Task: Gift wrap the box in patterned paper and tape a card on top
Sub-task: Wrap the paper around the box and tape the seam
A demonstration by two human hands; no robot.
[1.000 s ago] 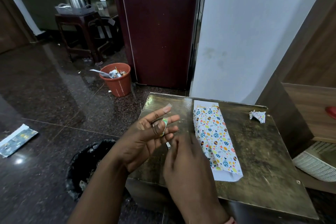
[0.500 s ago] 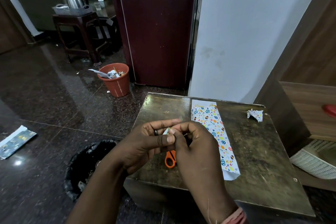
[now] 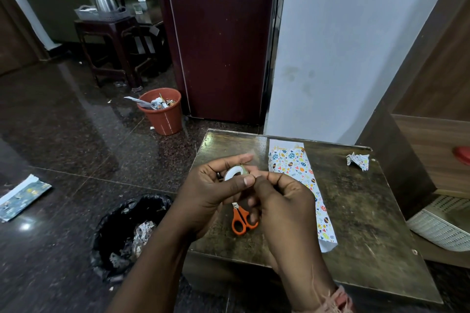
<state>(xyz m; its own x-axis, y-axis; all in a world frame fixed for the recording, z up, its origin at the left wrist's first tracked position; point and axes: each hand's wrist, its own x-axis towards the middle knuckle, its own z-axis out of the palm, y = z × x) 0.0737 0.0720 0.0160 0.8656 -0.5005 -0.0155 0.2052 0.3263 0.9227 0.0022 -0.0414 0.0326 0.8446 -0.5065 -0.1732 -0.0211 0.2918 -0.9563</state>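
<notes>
A long box wrapped in white paper with coloured egg patterns (image 3: 297, 173) lies on the worn table (image 3: 356, 211), running from its far edge toward me. My left hand (image 3: 216, 193) holds a small white roll of tape (image 3: 235, 173) above the table's left part. My right hand (image 3: 282, 201) meets it, thumb and forefinger pinched at the roll's edge. Orange-handled scissors (image 3: 241, 220) lie on the table under my hands, partly hidden. I see no card.
A crumpled paper scrap (image 3: 358, 161) lies at the table's far right. A black-lined bin (image 3: 129, 231) stands left of the table, an orange bin (image 3: 161, 110) farther off. A paper strip (image 3: 21, 197) lies on the floor. A white basket (image 3: 442, 223) sits right.
My left hand, open-fingered a second ago, has closed round the tape roll and turned it face-up. My right hand came up to pinch at it. The scissors came into view.
</notes>
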